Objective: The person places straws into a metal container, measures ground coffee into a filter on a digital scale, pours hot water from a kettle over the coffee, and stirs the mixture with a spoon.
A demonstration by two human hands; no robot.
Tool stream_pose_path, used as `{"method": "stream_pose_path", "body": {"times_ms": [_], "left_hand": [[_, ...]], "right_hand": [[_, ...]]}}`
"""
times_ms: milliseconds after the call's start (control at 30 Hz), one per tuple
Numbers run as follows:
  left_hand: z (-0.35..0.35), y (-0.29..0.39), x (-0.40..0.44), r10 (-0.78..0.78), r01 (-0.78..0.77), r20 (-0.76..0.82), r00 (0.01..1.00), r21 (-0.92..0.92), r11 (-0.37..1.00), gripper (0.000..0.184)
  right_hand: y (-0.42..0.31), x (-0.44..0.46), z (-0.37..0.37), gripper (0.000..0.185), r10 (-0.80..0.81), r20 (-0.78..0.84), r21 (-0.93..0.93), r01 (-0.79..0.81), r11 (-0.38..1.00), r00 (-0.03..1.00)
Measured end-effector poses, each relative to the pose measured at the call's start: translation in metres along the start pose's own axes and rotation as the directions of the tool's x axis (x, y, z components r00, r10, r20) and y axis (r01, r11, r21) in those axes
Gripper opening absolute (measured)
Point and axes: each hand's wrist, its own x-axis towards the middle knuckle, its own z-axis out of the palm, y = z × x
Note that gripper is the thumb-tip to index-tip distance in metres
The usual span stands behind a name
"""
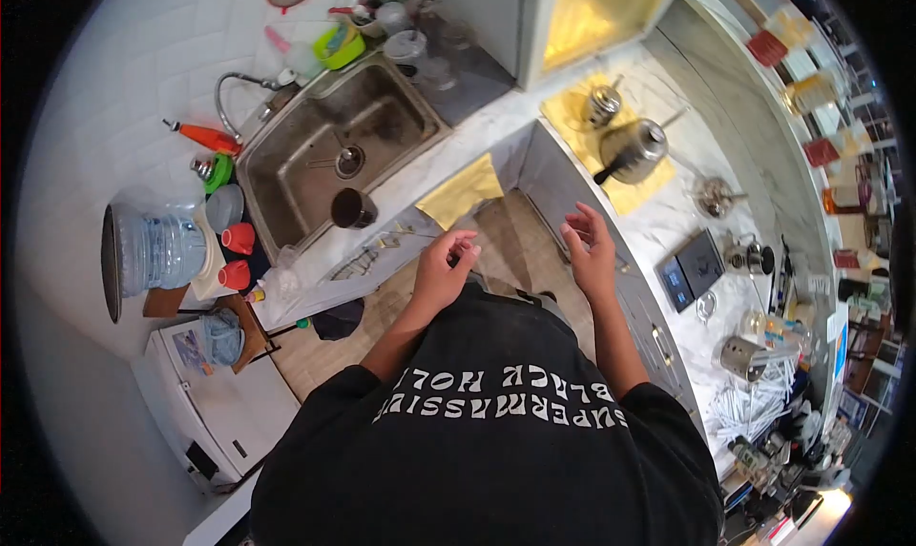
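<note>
My left hand [446, 267] hovers in front of my body with its fingers curled loosely and nothing visible in it. To its upper left, a dark cup [354, 208] stands at the edge of the metal sink [315, 155]. A yellow cloth [461, 192] hangs over the counter edge just beyond that hand. My right hand [591, 245] is raised near the right counter, fingers apart and empty. Past it, a metal kettle [634, 151] and a small metal pot [602, 105] rest on a second yellow cloth [625, 195].
A black scale [693, 270] and a glass jug with a metal lid [750, 257] are on the right counter [658, 224]. Farther down it lie many white straws [754, 408]. Red cups [236, 238] and a water bottle [172, 247] stand at left.
</note>
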Motion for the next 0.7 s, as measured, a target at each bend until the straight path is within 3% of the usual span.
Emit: {"method": "stream_pose_path", "body": {"times_ms": [233, 367, 533, 700], "left_hand": [[-0.081, -0.018, 0.027, 0.097, -0.099, -0.084, 0.992, -0.015, 0.995, 0.025], [-0.102, -0.011, 0.031, 0.037, -0.043, -0.103, 0.994, -0.053, 0.998, 0.024], [-0.107, -0.012, 0.041, 0.054, -0.073, -0.142, 0.988, -0.129, 0.989, 0.025], [-0.115, -0.005, 0.048, -0.003, -0.010, -0.140, 0.990, -0.097, 0.995, 0.025]], "right_hand": [[-0.026, 0.094, 0.109, 0.054, -0.076, 0.070, -0.099, 0.083, 0.992, 0.995], [-0.044, 0.157, 0.161, 0.055, -0.152, 0.050, -0.220, 0.159, 0.962, 0.987], [-0.045, 0.241, 0.213, 0.065, -0.397, 0.068, -0.439, 0.385, 0.812, 0.915], [-0.062, 0.271, 0.251, 0.069, -0.435, 0.107, -0.571, 0.414, 0.709, 0.894]]}}
